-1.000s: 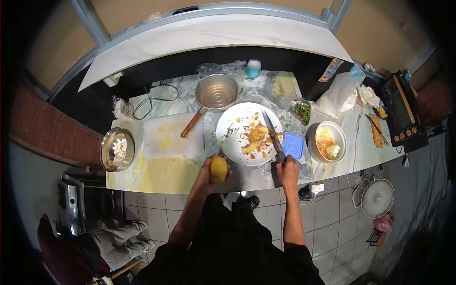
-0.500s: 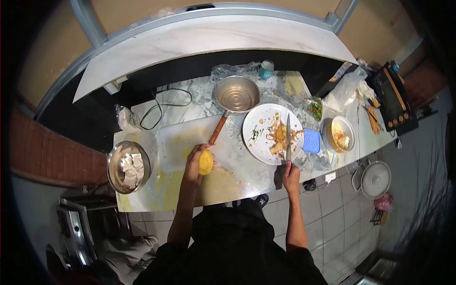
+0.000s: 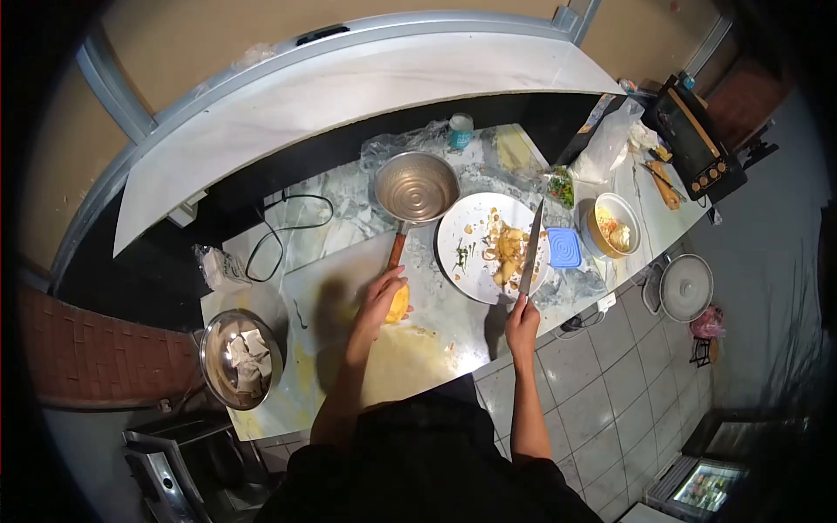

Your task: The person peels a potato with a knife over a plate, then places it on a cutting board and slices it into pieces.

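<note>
My left hand (image 3: 381,302) is closed around a peeled yellow potato (image 3: 398,304) above the counter, just below the wooden handle of a saucepan (image 3: 418,189). In my right hand (image 3: 522,324) is a kitchen knife (image 3: 533,248), its blade pointing up and away over the right part of a white plate (image 3: 455,228). Brown peelings (image 3: 507,251) and a few green scraps lie on that plate. Left of the potato, a pale cutting board (image 3: 327,277) lies flat, partly in shadow.
A metal bowl with white wrappings (image 3: 277,370) stands at the counter's left end. Right of the plate are a blue square lid (image 3: 564,247) and a bowl of food (image 3: 629,209). Behind them lie a bag of greens (image 3: 561,187) and a jar (image 3: 460,131). A black cable (image 3: 272,231) curls at the back left.
My left hand has turned, so its back now covers more of the potato. The knife stays in my right hand and tilts slightly more to the right. The camera view has shifted and rotated.
</note>
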{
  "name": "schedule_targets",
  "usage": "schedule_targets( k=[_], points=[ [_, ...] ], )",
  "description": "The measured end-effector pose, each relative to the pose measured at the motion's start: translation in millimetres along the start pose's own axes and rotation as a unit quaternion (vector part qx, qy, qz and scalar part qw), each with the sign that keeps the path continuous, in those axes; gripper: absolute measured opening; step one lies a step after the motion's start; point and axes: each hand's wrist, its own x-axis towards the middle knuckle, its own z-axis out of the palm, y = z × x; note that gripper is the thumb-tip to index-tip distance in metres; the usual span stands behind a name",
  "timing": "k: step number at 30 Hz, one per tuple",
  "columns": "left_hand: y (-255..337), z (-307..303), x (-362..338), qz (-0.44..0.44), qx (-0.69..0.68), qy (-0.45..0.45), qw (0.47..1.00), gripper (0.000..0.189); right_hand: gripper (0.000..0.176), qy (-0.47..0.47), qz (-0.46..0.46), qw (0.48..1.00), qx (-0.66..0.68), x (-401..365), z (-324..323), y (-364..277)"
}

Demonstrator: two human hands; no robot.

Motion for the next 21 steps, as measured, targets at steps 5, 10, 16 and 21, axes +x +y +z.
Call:
schedule_targets(
  k=[5, 10, 16, 21],
  points=[
    [0.5, -16.5, 26.7, 0.024, 0.021, 0.006, 0.999, 0.038, 0.050, -0.055, 0.007, 0.998, 0.006, -2.0, 17.5, 5.4],
    [29.0, -50.1, 47.3, 0.035, 0.094, 0.006, 0.995, 0.030, 0.049, -0.118, 0.032, 0.990, 0.071, -14.6, 42.9, 9.3],
    [36.4, -69.7, 55.4, 0.062, 0.056, -0.028, 0.996, 0.030, 0.048, -0.160, 0.069, 0.977, 0.119, -31.2, 52.8, -8.4],
    [43.2, -69.6, 58.6, 0.143, -0.006, 0.093, 0.985, 0.030, 0.039, -0.188, 0.061, 0.978, 0.064, -40.9, 51.5, -35.1]
  ],
)
